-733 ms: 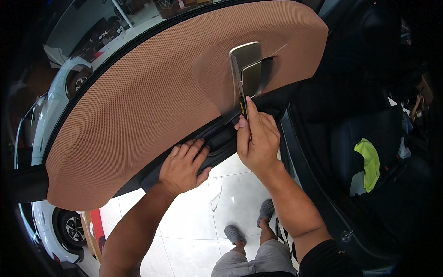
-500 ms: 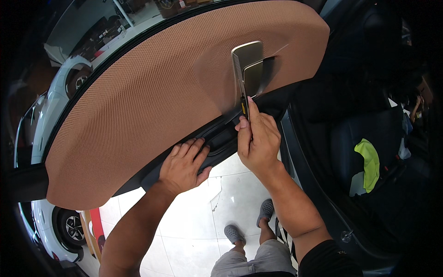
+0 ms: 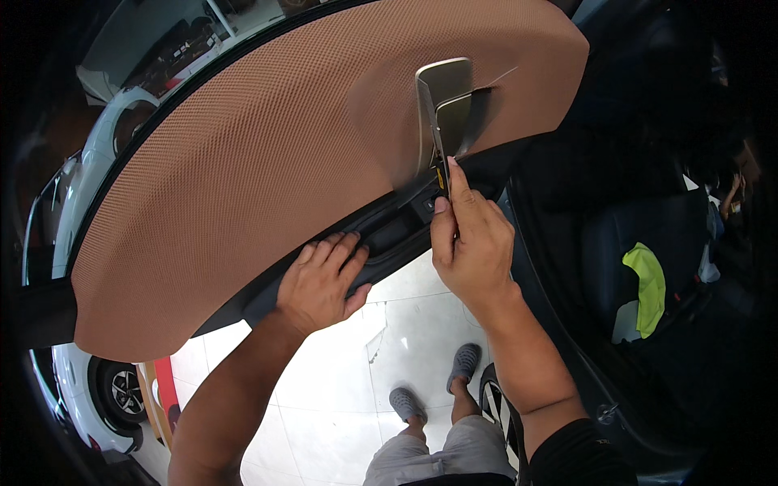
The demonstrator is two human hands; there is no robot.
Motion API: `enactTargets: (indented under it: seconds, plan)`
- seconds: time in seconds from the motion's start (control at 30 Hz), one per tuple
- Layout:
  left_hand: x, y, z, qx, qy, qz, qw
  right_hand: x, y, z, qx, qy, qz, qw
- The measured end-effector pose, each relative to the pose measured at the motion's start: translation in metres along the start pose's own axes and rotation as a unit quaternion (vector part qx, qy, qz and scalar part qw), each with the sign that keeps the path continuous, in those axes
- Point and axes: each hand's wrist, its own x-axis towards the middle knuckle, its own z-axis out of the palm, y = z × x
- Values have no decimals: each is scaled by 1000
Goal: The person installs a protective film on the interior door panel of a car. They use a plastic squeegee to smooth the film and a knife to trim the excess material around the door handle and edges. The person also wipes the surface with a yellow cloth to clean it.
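A brown mesh-textured panel [image 3: 235,162] covers a car door's inner side. In its upper right is a silvery framed fitting [image 3: 450,81], surrounded by a smooth, translucent-looking oval. My right hand [image 3: 474,243] grips a slim tool [image 3: 442,180] with a yellow marking, pointing up along the fitting's near edge; whether it touches the fitting I cannot tell. My left hand [image 3: 320,279] lies with fingers apart on the black door trim [image 3: 389,235] below the panel, its fingertips at the pull recess.
The car's dark interior [image 3: 608,194] is on the right, with a yellow-green cloth [image 3: 648,287]. A white car [image 3: 77,389] stands at left behind the door. Below are tiled floor [image 3: 316,373], my feet [image 3: 462,364] and a wheel [image 3: 498,413].
My right hand and the tool have moved a little up and rightward. The door panel appears slightly higher and farther right in view; my left hand stays on the trim.
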Motion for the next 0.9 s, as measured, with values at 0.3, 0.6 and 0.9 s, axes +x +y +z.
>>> enactTargets:
  seconds: [0.3, 0.6, 0.9]
  plan:
    - [0, 0, 1, 1, -5, -7, 1000, -3, 6, 1, 7, -11, -8, 1000]
    - [1, 1, 1, 0, -11, -10, 1000, -12, 11, 8, 17, -5, -13, 1000]
    - [1, 0, 2, -1, -10, -9, 1000, -22, 16, 15, 12, -13, -13, 1000]
